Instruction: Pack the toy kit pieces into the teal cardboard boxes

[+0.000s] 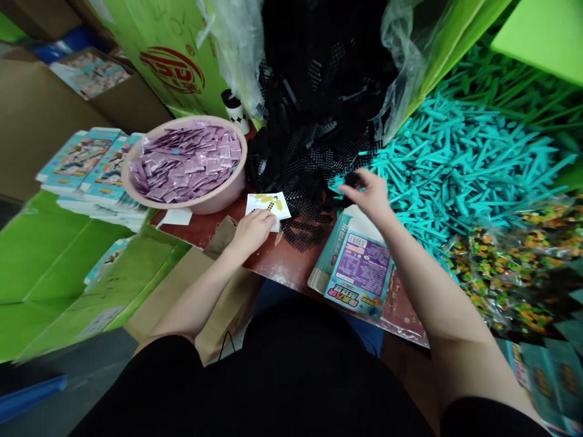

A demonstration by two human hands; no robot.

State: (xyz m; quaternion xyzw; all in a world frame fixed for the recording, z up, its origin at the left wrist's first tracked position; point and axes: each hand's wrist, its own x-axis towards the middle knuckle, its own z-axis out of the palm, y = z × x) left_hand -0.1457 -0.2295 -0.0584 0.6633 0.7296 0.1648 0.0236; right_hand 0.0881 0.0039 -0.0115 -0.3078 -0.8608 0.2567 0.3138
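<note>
Cramped red-brown tabletop (294, 261), piled high on every side

Green cardboard panels (59, 273) and a brown carton (40, 121) crowd one side of the room, with a heap of teal plastic pieces (460, 164) and a clear bag of multicoloured parts (510, 267) banked up on the other. From here, the person's left hand (250, 233) lies flat and open on a white card (268, 206) printed with a yellow-and-black pixel shape, near the table's front edge. That light, spread pressure seems right for keeping the card from sliding. The right hand (367, 194) is well apart from it, above a black plastic mesh (305, 206), with its fingertips closed on a small dark piece (351, 181) too hidden to identify. Pinching at the very tips keeps the piece clear of the tangle below. A pink basin (195, 121) of lilac sachets (186, 161) sits just beyond the card, beside stacked printed boxes (79, 161). A printed packet with a purple label (359, 267) lies under the right forearm.
</note>
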